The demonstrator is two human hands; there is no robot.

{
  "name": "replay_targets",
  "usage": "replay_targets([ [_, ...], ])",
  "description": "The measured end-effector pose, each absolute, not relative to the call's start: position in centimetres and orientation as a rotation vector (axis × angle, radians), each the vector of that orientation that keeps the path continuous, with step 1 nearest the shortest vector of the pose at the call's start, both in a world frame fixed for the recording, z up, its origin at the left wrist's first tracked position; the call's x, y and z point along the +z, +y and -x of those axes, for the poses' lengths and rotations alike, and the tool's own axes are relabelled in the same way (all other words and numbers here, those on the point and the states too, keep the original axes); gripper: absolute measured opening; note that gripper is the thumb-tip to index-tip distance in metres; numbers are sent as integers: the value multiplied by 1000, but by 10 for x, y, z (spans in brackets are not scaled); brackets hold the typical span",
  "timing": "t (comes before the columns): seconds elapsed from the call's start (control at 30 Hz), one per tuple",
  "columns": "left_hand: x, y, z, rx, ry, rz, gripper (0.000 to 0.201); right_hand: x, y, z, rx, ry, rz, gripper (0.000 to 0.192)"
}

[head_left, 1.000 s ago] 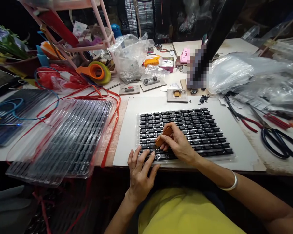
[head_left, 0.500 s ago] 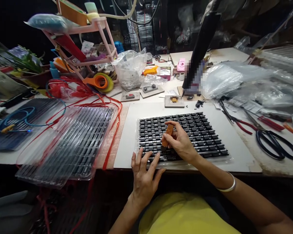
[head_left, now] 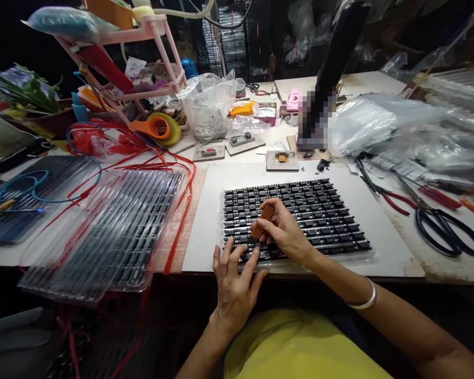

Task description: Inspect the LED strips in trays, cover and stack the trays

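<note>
A clear tray [head_left: 373, 255] filled with rows of small black chips lies on a white board [head_left: 379, 210] in front of me. My right hand [head_left: 286, 231] grips a small orange-brown tool [head_left: 262, 221], its lower tip pressed down on the chips near the tray's front left. My left hand [head_left: 235, 276] rests with fingers spread on the tray's front left edge, holding nothing. A silver bangle [head_left: 361, 301] sits on my right wrist.
Stacked clear trays [head_left: 102, 231] lie to the left, with red cord [head_left: 177, 231] beside them. Black scissors [head_left: 448, 231] and red-handled pliers [head_left: 395, 199] lie to the right. Small jig blocks [head_left: 282, 159], tape rolls [head_left: 160, 129] and plastic bags [head_left: 209, 102] crowd the back.
My right hand tilted the orange-brown tool upright, then laid it back at a slant and shifted slightly left over the chips. My left hand stayed on the tray's front edge.
</note>
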State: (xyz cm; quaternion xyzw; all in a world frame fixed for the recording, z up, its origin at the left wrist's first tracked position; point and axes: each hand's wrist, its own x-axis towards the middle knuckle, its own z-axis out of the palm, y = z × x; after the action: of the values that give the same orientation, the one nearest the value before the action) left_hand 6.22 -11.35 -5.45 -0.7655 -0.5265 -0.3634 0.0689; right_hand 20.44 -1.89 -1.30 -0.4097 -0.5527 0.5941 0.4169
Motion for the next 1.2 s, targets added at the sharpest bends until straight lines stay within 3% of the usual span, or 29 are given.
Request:
replay_targets([
  [0.9, -55, -112, -63, -1119, -1604, 2274, 31, -16, -23, -203, 1485, -1430, 963, 19],
  [1.2, -57, -113, -63, -1152, -1593, 2264, 33, 4, -17, -205, 1401, -1356, 972, 33],
])
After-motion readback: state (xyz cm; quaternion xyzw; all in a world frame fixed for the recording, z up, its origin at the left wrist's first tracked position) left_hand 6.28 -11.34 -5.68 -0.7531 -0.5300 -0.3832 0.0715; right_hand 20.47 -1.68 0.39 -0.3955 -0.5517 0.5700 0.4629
